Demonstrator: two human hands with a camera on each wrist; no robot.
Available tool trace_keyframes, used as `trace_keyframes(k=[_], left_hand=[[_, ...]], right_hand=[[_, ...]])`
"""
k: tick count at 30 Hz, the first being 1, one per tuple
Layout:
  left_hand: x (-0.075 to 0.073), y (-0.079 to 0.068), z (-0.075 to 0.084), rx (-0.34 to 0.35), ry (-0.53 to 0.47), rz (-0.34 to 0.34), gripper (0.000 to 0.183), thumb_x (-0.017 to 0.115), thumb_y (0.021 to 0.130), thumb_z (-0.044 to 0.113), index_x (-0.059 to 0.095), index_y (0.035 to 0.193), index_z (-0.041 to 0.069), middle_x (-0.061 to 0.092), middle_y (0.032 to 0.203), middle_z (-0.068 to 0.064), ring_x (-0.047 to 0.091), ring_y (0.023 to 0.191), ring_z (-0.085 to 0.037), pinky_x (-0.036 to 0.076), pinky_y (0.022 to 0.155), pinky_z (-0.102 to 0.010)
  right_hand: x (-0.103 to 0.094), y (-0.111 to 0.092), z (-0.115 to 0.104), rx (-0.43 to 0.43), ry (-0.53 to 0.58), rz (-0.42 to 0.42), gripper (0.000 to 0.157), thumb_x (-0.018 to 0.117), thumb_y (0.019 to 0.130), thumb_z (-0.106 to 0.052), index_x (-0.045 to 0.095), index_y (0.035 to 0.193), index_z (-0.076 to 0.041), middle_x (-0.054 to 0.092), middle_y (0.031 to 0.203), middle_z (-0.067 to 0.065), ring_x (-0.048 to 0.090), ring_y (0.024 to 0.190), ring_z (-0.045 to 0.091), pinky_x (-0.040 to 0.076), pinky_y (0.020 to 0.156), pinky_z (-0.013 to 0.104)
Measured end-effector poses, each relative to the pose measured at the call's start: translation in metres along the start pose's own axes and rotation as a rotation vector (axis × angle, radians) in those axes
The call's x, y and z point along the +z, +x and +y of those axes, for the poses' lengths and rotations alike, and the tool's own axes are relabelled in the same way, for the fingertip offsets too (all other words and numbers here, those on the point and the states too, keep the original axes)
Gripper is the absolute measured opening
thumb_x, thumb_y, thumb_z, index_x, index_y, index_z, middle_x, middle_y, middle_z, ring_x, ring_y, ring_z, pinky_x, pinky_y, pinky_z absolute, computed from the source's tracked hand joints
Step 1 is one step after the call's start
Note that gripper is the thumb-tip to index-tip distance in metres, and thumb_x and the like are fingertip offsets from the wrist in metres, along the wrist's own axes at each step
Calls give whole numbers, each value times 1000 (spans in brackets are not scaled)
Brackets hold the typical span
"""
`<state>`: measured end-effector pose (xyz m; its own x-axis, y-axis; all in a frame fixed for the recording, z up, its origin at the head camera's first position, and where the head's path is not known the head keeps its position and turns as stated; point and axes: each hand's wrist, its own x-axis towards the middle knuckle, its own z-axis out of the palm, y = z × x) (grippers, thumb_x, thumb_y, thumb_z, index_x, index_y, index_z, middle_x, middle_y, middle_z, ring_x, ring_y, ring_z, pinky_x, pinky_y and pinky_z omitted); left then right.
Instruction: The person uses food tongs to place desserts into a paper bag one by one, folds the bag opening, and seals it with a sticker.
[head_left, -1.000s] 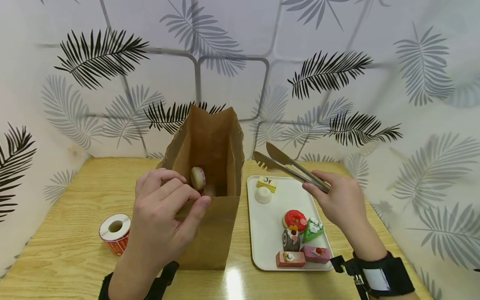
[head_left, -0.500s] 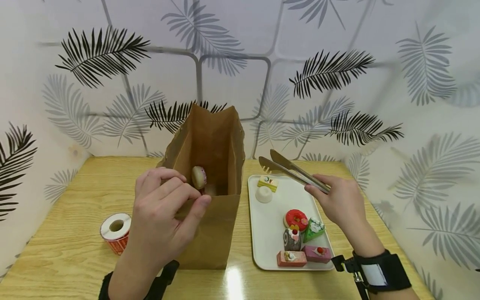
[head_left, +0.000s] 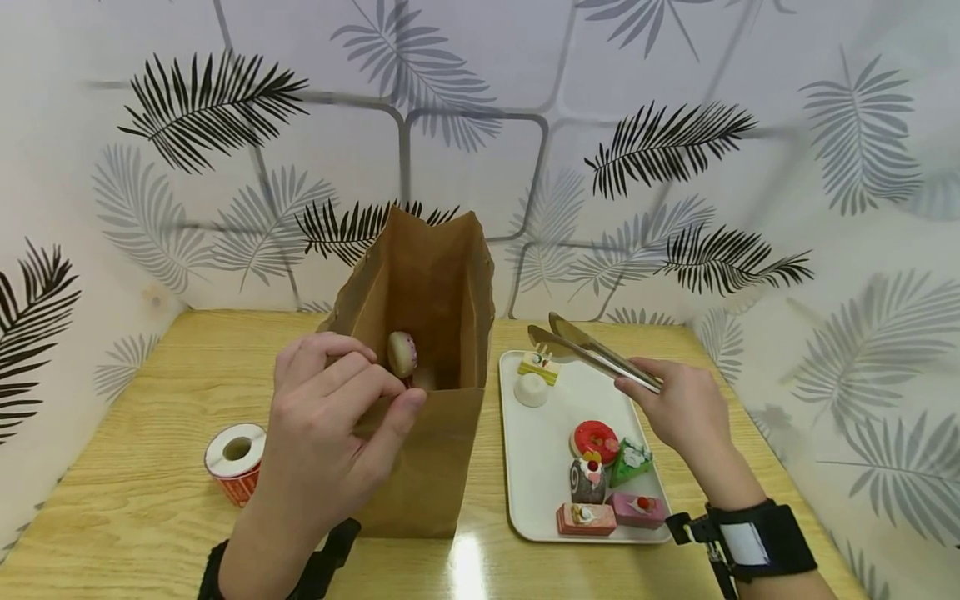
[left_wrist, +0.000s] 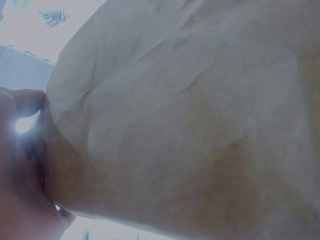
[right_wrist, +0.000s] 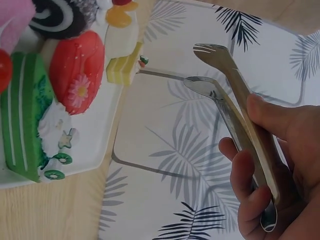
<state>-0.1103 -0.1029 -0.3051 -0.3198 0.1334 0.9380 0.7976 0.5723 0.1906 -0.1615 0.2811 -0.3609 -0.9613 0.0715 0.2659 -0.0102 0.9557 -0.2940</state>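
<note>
My left hand [head_left: 330, 417] pinches the near left rim of an upright brown paper bag [head_left: 420, 475], whose side fills most of the left wrist view. Inside the bag's mouth shows a round cream-and-purple macaron-like sweet [head_left: 402, 354]. My right hand [head_left: 686, 404] grips metal tongs [head_left: 603, 350]; their tips are apart with nothing between them, over the far end of a white tray [head_left: 536, 467]. Nearest the tips are a yellow cake slice [head_left: 540, 371] and a white round sweet [head_left: 531, 390]. In the right wrist view, thumb and fingers wrap the tongs [right_wrist: 243, 92].
Towards the tray's near end sit a red donut [head_left: 595, 440], a green cake wedge [head_left: 628, 465], a grey swirl roll [head_left: 587, 483] and two pink cakes, one salmon [head_left: 587, 520], one mauve [head_left: 637, 510]. A label roll [head_left: 236, 467] stands left of the bag.
The tongs have swung down and slightly right, their tips sinking towards the far end of the tray. My left hand keeps its hold on the bag rim.
</note>
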Motion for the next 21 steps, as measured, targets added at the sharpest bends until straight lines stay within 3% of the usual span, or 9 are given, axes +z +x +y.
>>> trace_keyframes(k=[3,7,16,21], left_hand=[[0,0,0,2,1,1,48,58,106,41,67,69,13,68,69,-1,58,92,-29,38,89,-52],[0,1,0,0,0,-2,48,58,106,41,68,69,13,68,69,-1,59,92,-29,38,87,-51],[1,0,0,-3,0,-8,48,58,106,41,68,69,13,68,69,-1,59,92,-29,38,88,-52],[1,0,0,-1,-1,-8,47,58,106,41,68,69,13,68,69,-1,59,92,-29,38,88,-52]], right_hand=[[3,1,4,12,-3,-12,47,74,96,-42,72,132,-13,71,76,15,47,60,21,27,47,32],[7,2,9,23,-9,-22,46,74,96,-42,73,132,-14,76,101,24,58,69,27,29,46,33],[17,3,19,43,-28,-44,45,74,96,-43,74,131,-15,76,102,24,56,67,25,30,46,33],[22,4,22,55,-29,-58,46,73,96,-44,73,132,-15,74,114,27,62,74,29,32,46,33]])
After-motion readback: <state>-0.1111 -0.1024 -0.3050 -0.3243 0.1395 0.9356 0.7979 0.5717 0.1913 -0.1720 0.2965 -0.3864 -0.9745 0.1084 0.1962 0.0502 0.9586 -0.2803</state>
